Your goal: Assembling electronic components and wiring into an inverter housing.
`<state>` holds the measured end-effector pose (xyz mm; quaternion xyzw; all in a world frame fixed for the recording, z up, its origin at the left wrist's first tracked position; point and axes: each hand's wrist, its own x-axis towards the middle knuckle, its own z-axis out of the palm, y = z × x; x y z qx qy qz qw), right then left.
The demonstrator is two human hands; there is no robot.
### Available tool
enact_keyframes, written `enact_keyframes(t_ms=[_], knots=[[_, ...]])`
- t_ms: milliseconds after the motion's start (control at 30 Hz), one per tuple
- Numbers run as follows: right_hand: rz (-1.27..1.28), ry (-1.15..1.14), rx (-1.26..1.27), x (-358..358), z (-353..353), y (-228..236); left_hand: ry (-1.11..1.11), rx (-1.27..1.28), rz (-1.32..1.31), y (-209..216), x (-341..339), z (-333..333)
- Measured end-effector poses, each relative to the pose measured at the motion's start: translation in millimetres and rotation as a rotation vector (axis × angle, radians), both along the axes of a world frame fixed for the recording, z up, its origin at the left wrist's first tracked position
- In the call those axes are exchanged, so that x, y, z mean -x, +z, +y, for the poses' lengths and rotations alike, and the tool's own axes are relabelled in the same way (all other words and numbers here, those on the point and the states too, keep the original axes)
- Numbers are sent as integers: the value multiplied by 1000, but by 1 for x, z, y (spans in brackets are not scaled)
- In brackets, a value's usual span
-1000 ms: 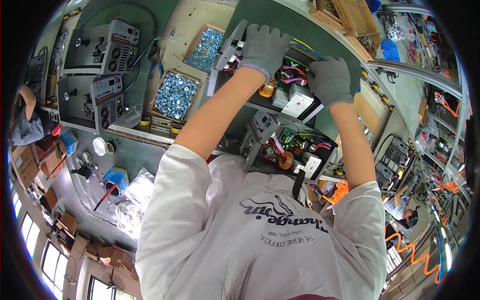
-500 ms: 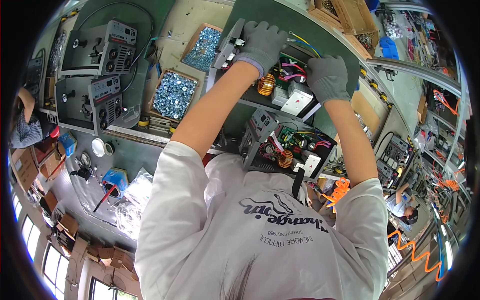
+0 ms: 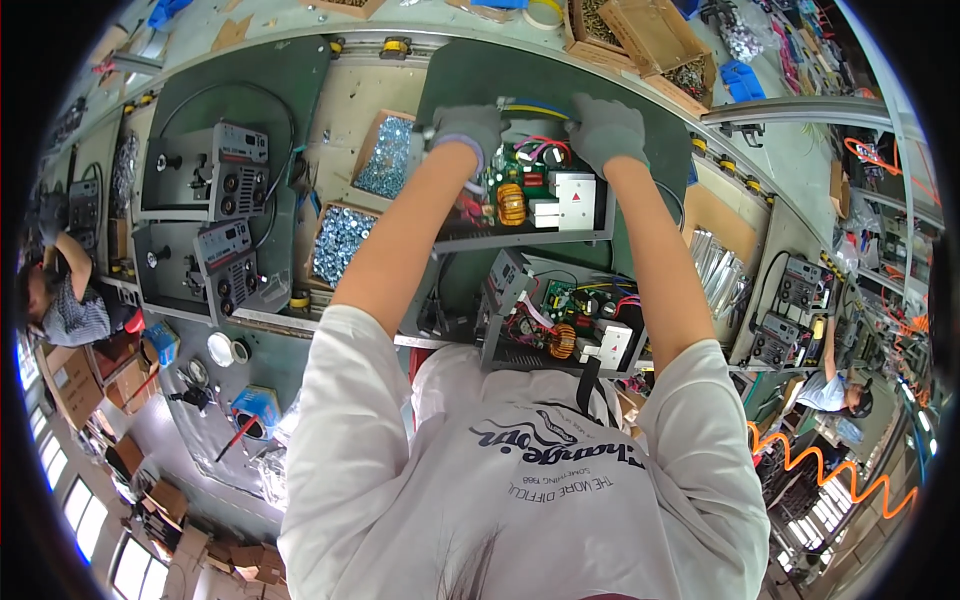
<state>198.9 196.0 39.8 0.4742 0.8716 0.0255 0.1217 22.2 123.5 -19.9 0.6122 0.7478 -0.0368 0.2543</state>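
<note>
Both my arms reach forward over a green mat (image 3: pixel 640 75). My gloved left hand (image 3: pixel 465 125) grips the far left corner of an open grey electronics chassis (image 3: pixel 520 238). My gloved right hand (image 3: pixel 603 128) grips its far edge, a little to the right. Inside the chassis sit a copper coil (image 3: pixel 511 203), white blocks (image 3: pixel 570 195) and coloured wires. A second open chassis (image 3: pixel 560 335) with a similar coil lies nearer, close to my chest.
Two cardboard boxes of shiny screws (image 3: pixel 385 155) (image 3: pixel 340 242) sit left of the chassis. Two closed grey units with knobs (image 3: pixel 205 170) (image 3: pixel 228 268) lie further left. More boxes (image 3: pixel 650 35) stand at the back. Other people work at the far left (image 3: pixel 60 300) and right (image 3: pixel 830 390).
My right hand has shifted to the chassis's far edge, level with the left hand. The view has swung, and the chassis now lies squarer in front of me.
</note>
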Motion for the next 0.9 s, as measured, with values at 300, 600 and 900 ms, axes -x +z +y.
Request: enact_keyframes(t_ms=[300,600,900], knots=[[57,4,199,15,23,-19,280,-163,-315,-16,10,2],[244,-109,274,9,24,-30,337,-308,-755,-24,6,18],[68,290,-29,14,11,-31,599,-295,-926,-26,-1,23]])
